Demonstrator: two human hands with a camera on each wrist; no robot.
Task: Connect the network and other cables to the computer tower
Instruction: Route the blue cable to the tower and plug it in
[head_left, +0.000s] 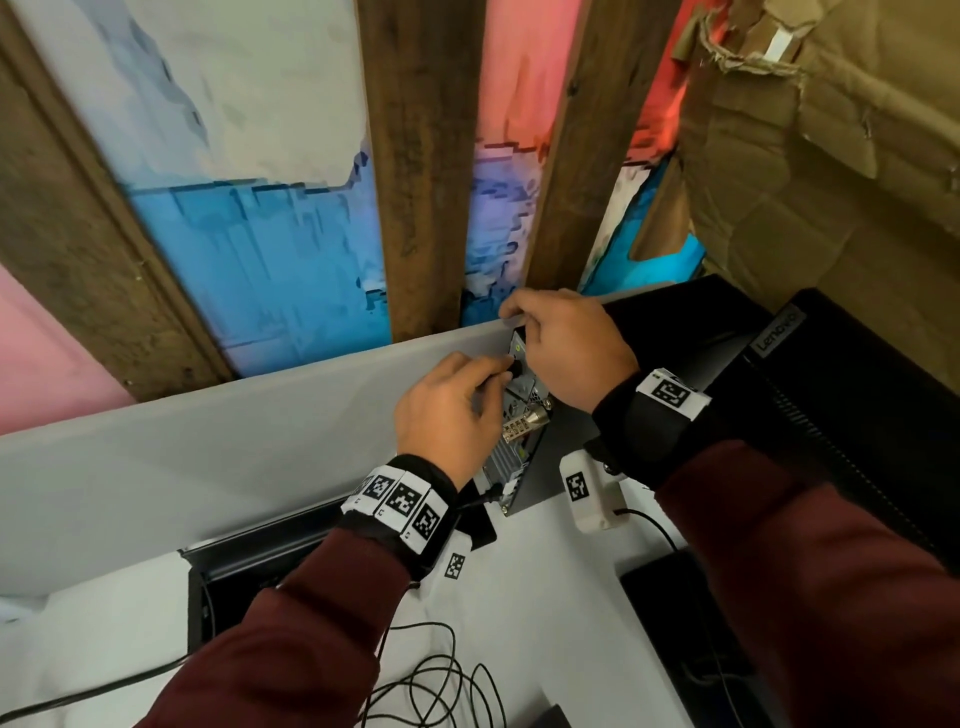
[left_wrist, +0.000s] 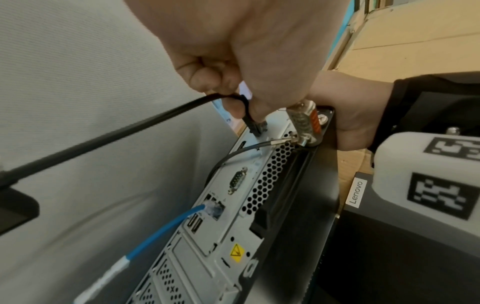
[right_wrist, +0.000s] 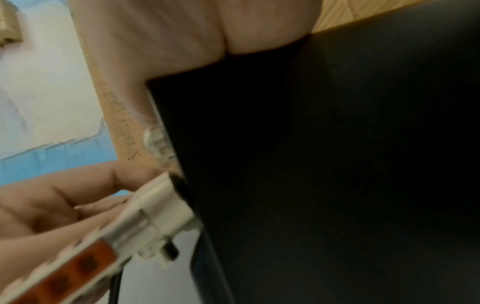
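The black Lenovo computer tower (head_left: 727, 358) stands on the white desk, its silver rear panel (left_wrist: 233, 236) facing the grey partition. My left hand (head_left: 498, 371) pinches a black cable plug (left_wrist: 250, 117) against a port near the top of that panel. My right hand (head_left: 550, 332) grips the tower's top rear corner, fingers curled over the edge. A blue network cable (left_wrist: 166, 232) sits plugged in lower down. A metal combination lock (left_wrist: 303, 121) with a thin wire cable hangs at the panel's edge, and shows blurred in the right wrist view (right_wrist: 155, 216).
The grey partition (head_left: 208, 441) runs close behind the tower, leaving a narrow gap. Loose black cables (head_left: 441, 680) coil on the desk near me. A black cable slot (head_left: 249, 561) lies at the left, a flat black object (head_left: 675, 603) at the right, cardboard (head_left: 831, 182) beyond.
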